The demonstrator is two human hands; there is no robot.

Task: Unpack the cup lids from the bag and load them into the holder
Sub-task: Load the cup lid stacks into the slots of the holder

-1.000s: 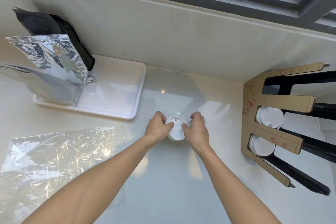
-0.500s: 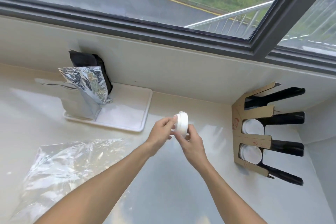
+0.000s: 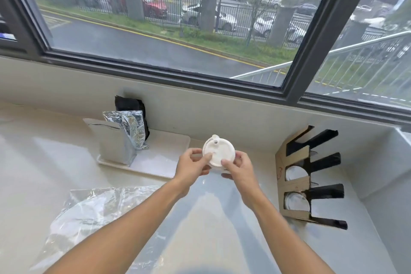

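Holding the lid stack (image 3: 219,154) off the counter, left hand (image 3: 193,165) and right hand (image 3: 239,168) pinched opposite rims, flat face toward camera. Holder (image 3: 292,181) lay well to the right, nearer the right hand; its slots opened leftward.

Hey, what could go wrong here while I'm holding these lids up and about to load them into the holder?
1. The lid stack is held only at its rim by the left hand and right hand, above the counter; it might slip or fan apart.
2. The holder already has lids in two slots, so a misaligned stack may catch on the cardboard edge.
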